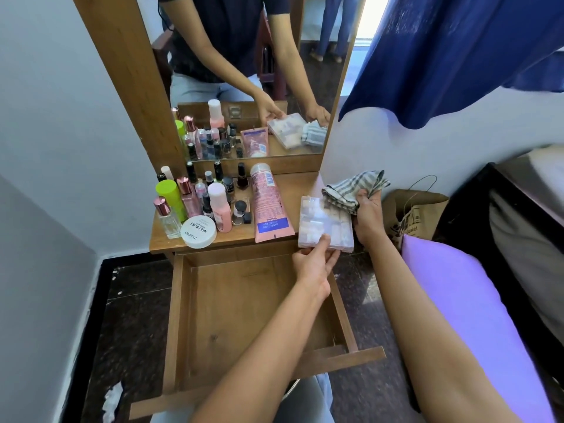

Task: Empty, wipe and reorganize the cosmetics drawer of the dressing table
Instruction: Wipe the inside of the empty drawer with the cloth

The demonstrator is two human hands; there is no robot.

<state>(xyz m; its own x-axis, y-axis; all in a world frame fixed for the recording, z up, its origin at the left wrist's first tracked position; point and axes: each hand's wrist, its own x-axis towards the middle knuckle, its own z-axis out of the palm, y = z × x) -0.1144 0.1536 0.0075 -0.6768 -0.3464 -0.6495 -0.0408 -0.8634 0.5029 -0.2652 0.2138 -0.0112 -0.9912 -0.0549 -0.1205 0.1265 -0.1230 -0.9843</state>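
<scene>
The white round jar (198,232) at the front left of the desk (302,184) carries dark print on its lid, inverted from the wearer's side: "NAIL POLISH" above the brand "zudio"; the smaller lines beneath are illegible. The pink tube (268,206) lying beside it shows "Vaseline", also inverted, above a blue panel of unreadable small print. The brown paper bag (418,215) shows the partial word "basket".

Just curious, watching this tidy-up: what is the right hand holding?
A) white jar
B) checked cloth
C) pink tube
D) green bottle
B: the right hand grips the checked cloth, while the left hand pinches the clear box.
</scene>
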